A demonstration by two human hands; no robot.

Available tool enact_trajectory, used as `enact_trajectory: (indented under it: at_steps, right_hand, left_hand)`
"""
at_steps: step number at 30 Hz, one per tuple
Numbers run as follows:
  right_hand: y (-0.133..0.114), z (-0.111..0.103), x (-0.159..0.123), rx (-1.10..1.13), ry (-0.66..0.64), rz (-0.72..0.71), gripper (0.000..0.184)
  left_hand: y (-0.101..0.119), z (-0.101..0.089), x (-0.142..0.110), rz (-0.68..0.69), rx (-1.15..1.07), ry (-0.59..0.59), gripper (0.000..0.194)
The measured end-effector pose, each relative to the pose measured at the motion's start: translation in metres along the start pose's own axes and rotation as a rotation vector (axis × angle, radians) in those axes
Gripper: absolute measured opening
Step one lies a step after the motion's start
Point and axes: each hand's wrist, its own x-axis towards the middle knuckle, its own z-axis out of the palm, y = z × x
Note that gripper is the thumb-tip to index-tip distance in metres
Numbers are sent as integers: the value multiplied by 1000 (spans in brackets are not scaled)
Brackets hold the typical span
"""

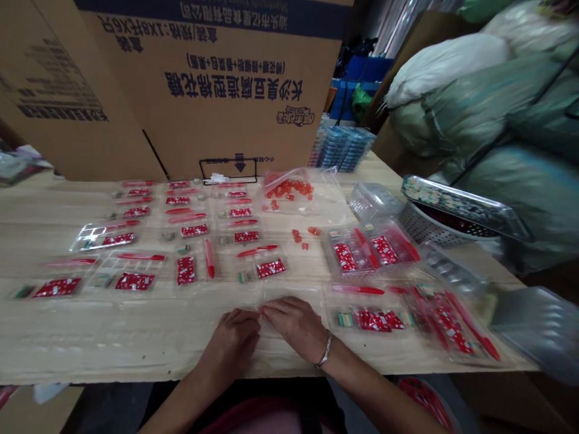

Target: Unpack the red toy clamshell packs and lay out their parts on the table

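Observation:
My left hand (pixel 235 340) and my right hand (pixel 294 325) rest close together at the near edge of the wooden table (pixel 90 337). Their fingertips meet around a tiny red piece and a clear plastic tray (pixel 289 295) that is hard to see. Both hands have their fingers curled in a pinch. A bracelet sits on my right wrist. Beyond my hands lie several clear trays (pixel 194 268) in rows, each holding a red packet and a red pen. A clear bag of small red pieces (pixel 289 190) lies further back.
A large cardboard box (pixel 212 90) stands at the table's back. Stacked filled trays (pixel 375 247) lie at right, with a white basket (pixel 425 226), a stack of blue items (pixel 344 147) and big sacks (pixel 497 114) beyond. Loose red pieces (pixel 301 236) dot the middle.

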Motion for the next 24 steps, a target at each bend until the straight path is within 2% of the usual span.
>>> enact_trajectory:
  at_steps: [3, 5, 8, 10, 12, 15, 19, 21, 24]
  right_hand:
    - [-2, -2, 2, 58, -57, 70, 11]
    - [1, -1, 3, 244, -44, 210, 10]
    - [9, 1, 6, 595, -3, 477, 12]
    - [13, 0, 8, 785, 21, 597, 7]
    - [14, -5, 11, 980, 28, 668, 8]
    - [12, -16, 14, 1251, 7, 730, 29]
    - [3, -24, 13, 1497, 26, 827, 42]
    - [-1, -25, 10, 1535, 19, 873, 44]
    - [-8, -24, 1, 1520, -44, 897, 47]
  left_hand:
    - [-2, 0, 10, -2, -39, 87, 18]
    - [-4, 2, 19, -17, -32, 78, 19]
    - [-5, 5, 27, -57, -41, -1, 24]
    - [-4, 4, 28, -91, -97, 13, 27]
    - [-1, 0, 28, -137, -228, 74, 25]
    - [6, -9, 31, -250, -534, 132, 13]
    - [13, -15, 33, -344, -897, 43, 13]
    - [15, -14, 30, -312, -862, 49, 13]
    - [18, -12, 19, -119, -625, 103, 21]
